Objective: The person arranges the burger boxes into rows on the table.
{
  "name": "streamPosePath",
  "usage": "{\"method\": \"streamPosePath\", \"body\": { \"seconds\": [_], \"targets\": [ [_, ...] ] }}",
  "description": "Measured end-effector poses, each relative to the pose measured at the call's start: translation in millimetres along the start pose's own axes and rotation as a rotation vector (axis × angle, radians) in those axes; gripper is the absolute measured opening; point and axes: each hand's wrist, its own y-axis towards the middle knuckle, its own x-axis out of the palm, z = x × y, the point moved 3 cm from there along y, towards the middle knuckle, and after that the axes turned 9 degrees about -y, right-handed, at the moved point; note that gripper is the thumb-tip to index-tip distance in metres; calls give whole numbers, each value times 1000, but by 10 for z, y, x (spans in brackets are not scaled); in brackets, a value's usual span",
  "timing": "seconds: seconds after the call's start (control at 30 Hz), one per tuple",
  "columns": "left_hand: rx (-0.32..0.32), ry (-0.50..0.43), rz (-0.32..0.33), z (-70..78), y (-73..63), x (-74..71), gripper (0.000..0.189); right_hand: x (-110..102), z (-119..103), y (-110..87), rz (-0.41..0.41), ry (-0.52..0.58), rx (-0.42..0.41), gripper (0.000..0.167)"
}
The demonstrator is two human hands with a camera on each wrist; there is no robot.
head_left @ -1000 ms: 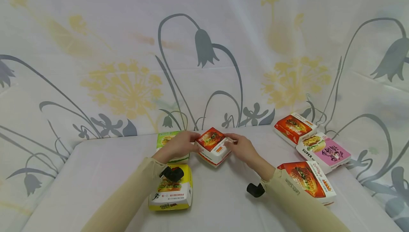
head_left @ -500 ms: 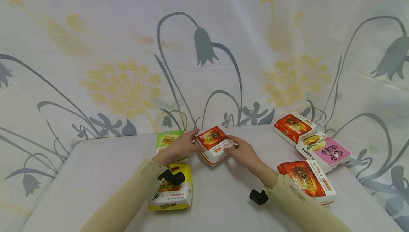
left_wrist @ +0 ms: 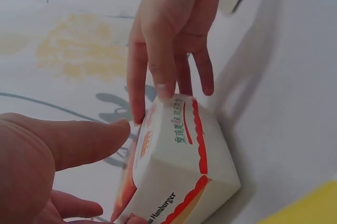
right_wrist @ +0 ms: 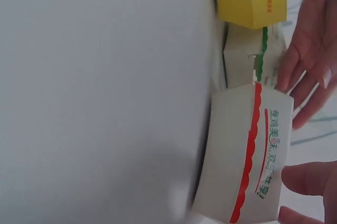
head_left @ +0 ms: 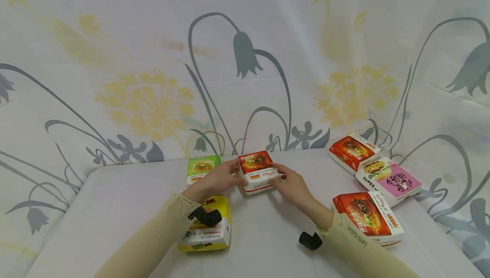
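Note:
Between my two hands, near the back middle of the table, is a red and white hamburger box [head_left: 257, 171] with a burger picture on its lid. My left hand [head_left: 215, 181] holds its left side, thumb at the near corner and fingers toward the back. On the other side my right hand [head_left: 294, 187] holds the right end, thumb on the near edge and index finger behind. The right wrist view shows the box's white front wall [right_wrist: 231, 145] with a red wavy band, its base close over the table. Left-hand fingertips partly hide behind the box in the left wrist view.
A green and white burger box [head_left: 202, 167] and a yellow one [head_left: 208, 233] stand left, partly behind my left arm. On the right are a red box [head_left: 353, 153], a pink one [head_left: 390, 181] and another red one [head_left: 363, 214]. A flowered cloth [head_left: 160, 56] hangs behind.
Both hands have turned the red and white hamburger box from a diagonal to nearly square with the back edge. The other boxes stay where they were.

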Motion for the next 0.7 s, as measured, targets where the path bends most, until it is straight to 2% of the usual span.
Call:
{"method": "streamPosePath", "body": {
  "seconds": [0.07,0.2,0.4,0.53,0.7],
  "targets": [
    [6,10,4,-4,8,9,82,7,-3,-13,2,12,-2,55],
    [19,97,21,-16,15,30,80,17,-7,-41,5,26,-13,56],
    [43,196,54,-17,21,74,74,20,-4,-76,14,-11,-22,57],
    [80,269,54,-19,43,104,72,7,-8,-92,27,-4,-40,53],
    [79,343,52,-33,74,138,69,-4,-6,-104,48,-18,-62,49]
  ]
}}
